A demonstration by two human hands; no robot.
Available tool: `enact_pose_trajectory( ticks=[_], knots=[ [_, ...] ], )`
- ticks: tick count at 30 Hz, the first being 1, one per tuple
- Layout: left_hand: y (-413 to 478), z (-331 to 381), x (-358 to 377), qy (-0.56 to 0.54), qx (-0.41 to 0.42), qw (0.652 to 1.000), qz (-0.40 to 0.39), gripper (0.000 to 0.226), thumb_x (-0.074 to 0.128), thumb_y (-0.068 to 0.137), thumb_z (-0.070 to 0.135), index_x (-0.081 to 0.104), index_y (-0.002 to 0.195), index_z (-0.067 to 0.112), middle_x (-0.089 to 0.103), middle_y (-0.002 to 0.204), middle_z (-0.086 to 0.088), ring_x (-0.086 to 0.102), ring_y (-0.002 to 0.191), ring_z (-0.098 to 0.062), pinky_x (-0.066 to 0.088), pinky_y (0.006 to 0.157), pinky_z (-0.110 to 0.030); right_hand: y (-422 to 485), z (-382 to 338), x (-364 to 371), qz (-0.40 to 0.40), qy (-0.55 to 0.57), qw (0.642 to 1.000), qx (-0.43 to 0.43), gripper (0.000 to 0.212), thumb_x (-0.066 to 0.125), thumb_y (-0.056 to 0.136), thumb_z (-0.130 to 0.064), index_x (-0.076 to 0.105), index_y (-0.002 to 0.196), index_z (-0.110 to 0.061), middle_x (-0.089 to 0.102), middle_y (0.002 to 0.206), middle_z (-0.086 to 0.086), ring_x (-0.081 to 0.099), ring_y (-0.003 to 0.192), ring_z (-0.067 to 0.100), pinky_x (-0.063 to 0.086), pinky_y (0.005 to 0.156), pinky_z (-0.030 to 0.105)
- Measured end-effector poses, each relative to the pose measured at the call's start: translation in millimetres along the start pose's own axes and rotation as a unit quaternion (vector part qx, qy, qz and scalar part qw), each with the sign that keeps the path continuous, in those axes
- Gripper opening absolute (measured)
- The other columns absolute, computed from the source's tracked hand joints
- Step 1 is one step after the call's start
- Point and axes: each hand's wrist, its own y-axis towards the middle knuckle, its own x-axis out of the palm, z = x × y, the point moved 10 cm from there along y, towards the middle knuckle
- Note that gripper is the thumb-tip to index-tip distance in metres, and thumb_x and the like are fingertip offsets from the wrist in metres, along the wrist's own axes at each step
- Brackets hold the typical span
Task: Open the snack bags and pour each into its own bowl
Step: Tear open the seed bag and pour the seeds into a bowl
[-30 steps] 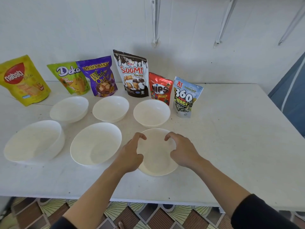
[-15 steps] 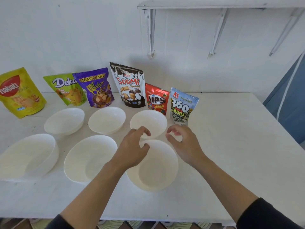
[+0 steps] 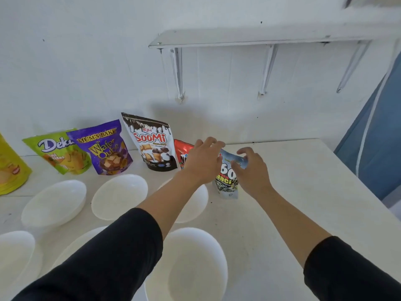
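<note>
The blue 360 Kuaci bag stands at the right end of the bag row. My left hand curls over its top left corner. My right hand pinches its top right corner, thumb in front and fingers behind. Left of it stand the red Nips bag, half hidden by my left hand, then the Soomi bag, the purple Wafer Qube bag, the green Deka bag and the yellow bag. Several white bowls are empty: the nearest bowl, and a back row.
The white table ends at the right beside a blue panel. A white wall shelf on brackets hangs above the bags. My left forearm crosses over the back right bowl.
Both hands left the near bowl and reached forward to the top of the 360 Kuaci bag. The camera tilted up and closer.
</note>
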Motion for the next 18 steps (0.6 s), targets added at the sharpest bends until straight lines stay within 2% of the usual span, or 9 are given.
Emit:
enact_pose_trajectory(
  ticks=[2,4,6,8,11,15,18],
  knots=[
    [5,-2,16,0.04,0.001,0.999,-0.036,0.041,0.055,0.101,0.026,0.051,0.141,0.02,0.051,0.143,-0.004,0.05,0.119,-0.033,0.046,0.1,-0.044,3,10,2,-0.008,0.005,1.0,0.018,0.004,0.057,0.095,-0.014,0.058,0.099,-0.014,0.06,0.088,0.004,0.052,0.081,0.023,0.035,0.06,0.02],
    [6,-2,19,0.058,0.011,0.998,-0.027,0.036,0.057,0.1,0.024,0.053,0.135,0.021,0.054,0.136,-0.004,0.048,0.113,-0.031,0.047,0.096,-0.041,1,12,-1,0.0,0.005,1.0,0.012,0.008,0.056,0.096,-0.01,0.055,0.089,-0.014,0.059,0.079,0.003,0.05,0.073,0.023,0.034,0.053,0.014],
    [4,3,10,0.04,0.028,0.999,0.011,0.026,0.06,0.099,0.021,0.057,0.124,0.019,0.059,0.124,-0.004,0.048,0.106,-0.029,0.046,0.087,-0.038,-4,11,-7,0.023,0.021,0.999,0.006,0.014,0.054,0.095,-0.006,0.053,0.085,-0.015,0.059,0.078,0.005,0.05,0.073,0.023,0.035,0.056,0.019],
    [1,9,-4,0.017,0.037,0.998,0.046,0.017,0.062,0.098,0.022,0.06,0.115,0.019,0.062,0.115,0.0,0.047,0.103,-0.027,0.039,0.08,-0.036,-11,3,-17,0.056,0.042,0.998,-0.008,0.014,0.053,0.095,-0.003,0.053,0.086,-0.014,0.061,0.079,0.007,0.054,0.075,0.026,0.04,0.06,0.029],
    [-5,12,-27,-0.024,0.031,0.996,0.075,0.011,0.06,0.1,0.026,0.062,0.109,0.022,0.064,0.107,0.006,0.046,0.106,-0.026,0.024,0.078,-0.035,-20,-22,-37,0.101,0.062,0.991,-0.056,0.014,0.052,0.097,-0.004,0.05,0.09,-0.016,0.062,0.084,0.008,0.059,0.081,0.027,0.045,0.063,0.031],
    [-21,12,-78,-0.091,0.0,0.986,0.139,0.009,0.061,0.099,0.029,0.064,0.107,0.026,0.064,0.107,0.011,0.043,0.116,-0.024,0.025,0.079,-0.036,-35,-64,-64,0.168,0.082,0.973,-0.135,0.002,0.054,0.098,-0.012,0.055,0.096,-0.013,0.061,0.089,0.005,0.059,0.082,0.024,0.049,0.068,0.036],
    [-41,9,-116,-0.144,-0.025,0.978,0.151,0.005,0.06,0.099,0.036,0.062,0.102,0.032,0.057,0.101,0.015,0.04,0.115,-0.017,0.028,0.086,-0.04,-46,-95,-72,0.181,0.126,0.96,-0.173,0.003,0.054,0.099,-0.015,0.054,0.096,-0.016,0.06,0.088,0.001,0.059,0.082,0.019,0.05,0.068,0.033]
  ],
)
